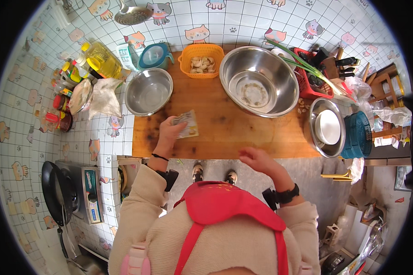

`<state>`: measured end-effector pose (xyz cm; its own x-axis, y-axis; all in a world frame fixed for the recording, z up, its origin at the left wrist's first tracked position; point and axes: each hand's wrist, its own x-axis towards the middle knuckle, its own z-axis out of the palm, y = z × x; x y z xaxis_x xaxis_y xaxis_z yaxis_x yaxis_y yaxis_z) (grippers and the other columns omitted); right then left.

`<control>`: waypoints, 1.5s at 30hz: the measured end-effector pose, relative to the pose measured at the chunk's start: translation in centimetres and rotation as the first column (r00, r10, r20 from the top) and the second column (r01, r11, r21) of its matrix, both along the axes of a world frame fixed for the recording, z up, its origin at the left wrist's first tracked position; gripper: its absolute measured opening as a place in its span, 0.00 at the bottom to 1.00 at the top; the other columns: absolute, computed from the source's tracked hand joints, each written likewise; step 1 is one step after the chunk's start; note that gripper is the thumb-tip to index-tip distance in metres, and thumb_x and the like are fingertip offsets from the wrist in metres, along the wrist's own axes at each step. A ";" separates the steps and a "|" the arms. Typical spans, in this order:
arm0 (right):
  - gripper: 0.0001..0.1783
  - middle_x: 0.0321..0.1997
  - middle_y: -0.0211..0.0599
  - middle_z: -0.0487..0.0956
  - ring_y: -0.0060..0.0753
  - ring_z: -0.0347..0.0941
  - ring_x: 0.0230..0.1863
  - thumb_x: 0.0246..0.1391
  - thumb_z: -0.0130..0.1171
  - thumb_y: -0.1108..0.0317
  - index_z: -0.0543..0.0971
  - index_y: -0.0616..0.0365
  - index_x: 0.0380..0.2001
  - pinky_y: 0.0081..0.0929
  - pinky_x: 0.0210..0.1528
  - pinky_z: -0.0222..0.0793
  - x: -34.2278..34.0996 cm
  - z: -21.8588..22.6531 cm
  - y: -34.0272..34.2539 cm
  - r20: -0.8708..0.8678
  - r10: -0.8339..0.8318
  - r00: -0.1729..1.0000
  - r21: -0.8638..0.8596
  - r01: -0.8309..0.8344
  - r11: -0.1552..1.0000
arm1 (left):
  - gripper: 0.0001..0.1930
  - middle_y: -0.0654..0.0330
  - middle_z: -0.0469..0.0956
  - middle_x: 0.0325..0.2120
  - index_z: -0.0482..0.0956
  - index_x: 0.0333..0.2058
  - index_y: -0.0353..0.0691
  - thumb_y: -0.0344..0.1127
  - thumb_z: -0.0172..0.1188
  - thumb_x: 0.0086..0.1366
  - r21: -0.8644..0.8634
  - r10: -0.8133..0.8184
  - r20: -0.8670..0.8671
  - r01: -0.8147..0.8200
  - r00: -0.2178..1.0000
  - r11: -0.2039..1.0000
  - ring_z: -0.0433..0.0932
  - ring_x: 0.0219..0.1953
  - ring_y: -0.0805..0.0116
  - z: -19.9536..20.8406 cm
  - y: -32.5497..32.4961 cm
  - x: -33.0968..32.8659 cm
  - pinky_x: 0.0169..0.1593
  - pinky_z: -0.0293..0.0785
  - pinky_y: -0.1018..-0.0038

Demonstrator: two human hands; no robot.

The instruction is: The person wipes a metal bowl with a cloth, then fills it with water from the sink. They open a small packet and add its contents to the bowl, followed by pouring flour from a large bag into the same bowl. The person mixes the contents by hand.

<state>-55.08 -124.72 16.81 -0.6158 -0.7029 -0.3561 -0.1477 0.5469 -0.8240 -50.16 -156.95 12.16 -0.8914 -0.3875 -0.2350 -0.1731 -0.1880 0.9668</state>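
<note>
My left hand (170, 130) grips a small flat packet (187, 124), pale with yellow patches, by its left side just above the wooden table (215, 133). Over the table's front edge hovers my right hand (256, 159), its fingers loosely bent and somewhat apart, with nothing visible in them. Beyond the left hand stands a steel bowl (144, 101) whose inside looks bare. A larger steel basin (280, 75) sits at the back right of the table, with a pale brownish residue on its bottom. Between them, an orange plastic basket (186, 69) holds pale sliced pieces (202, 65).
A blue lidded container (153, 56) and oil bottles (103, 64) stand at the back left. To the right are a red basket (309, 90), green onions (307, 66), a steel bowl (313, 130) with a white bowl (328, 127), and teal baskets (357, 135). A black pan (55, 195) sits left.
</note>
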 end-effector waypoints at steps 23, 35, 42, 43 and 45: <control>0.09 0.20 0.32 0.73 0.21 0.69 0.22 0.50 0.54 0.66 0.76 0.57 0.33 0.22 0.27 0.65 1.4 1.7 -4.4 0.004 -0.173 0.985 -0.308 0.166 0.937 | 0.12 0.69 0.73 0.22 0.75 0.29 0.36 0.39 0.52 0.61 0.264 -0.306 -0.122 0.328 0.944 0.907 0.68 0.24 0.82 7.2 11.5 -0.8 0.27 0.65 0.84; 0.09 0.24 0.30 0.75 0.19 0.70 0.26 0.53 0.51 0.68 0.75 0.62 0.34 0.18 0.29 0.67 0.3 2.4 -2.8 0.296 -0.271 0.916 -0.397 0.376 0.837 | 0.07 0.69 0.70 0.24 0.73 0.32 0.35 0.32 0.49 0.62 0.098 -0.391 -0.111 0.402 0.913 0.910 0.66 0.28 0.82 7.4 10.0 -0.8 0.34 0.63 0.85; 0.08 0.20 0.38 0.74 0.33 0.70 0.21 0.49 0.53 0.65 0.74 0.60 0.26 0.26 0.24 0.64 0.6 2.8 -2.9 -0.209 -0.254 0.944 -0.244 0.201 0.949 | 0.07 0.69 0.69 0.21 0.69 0.25 0.35 0.29 0.48 0.61 -0.081 -0.257 -0.238 0.244 0.937 0.966 0.65 0.26 0.83 6.2 12.7 -0.4 0.29 0.64 0.85; 0.08 0.20 0.40 0.73 0.37 0.70 0.21 0.49 0.53 0.65 0.75 0.59 0.26 0.28 0.24 0.64 0.7 2.9 -3.0 -0.099 -0.313 0.945 -0.245 0.281 0.928 | 0.07 0.69 0.69 0.21 0.69 0.25 0.36 0.29 0.49 0.61 -0.108 -0.248 -0.266 0.227 0.931 0.968 0.65 0.26 0.83 6.1 12.8 -0.4 0.28 0.64 0.85; 0.07 0.20 0.43 0.73 0.46 0.69 0.21 0.49 0.52 0.65 0.75 0.57 0.26 0.32 0.24 0.64 0.9 3.0 -3.2 0.141 -0.407 0.903 -0.234 0.429 0.872 | 0.06 0.68 0.68 0.21 0.69 0.25 0.36 0.29 0.49 0.61 -0.086 -0.214 -0.293 0.198 0.932 0.977 0.64 0.25 0.82 6.0 12.9 -0.7 0.28 0.63 0.84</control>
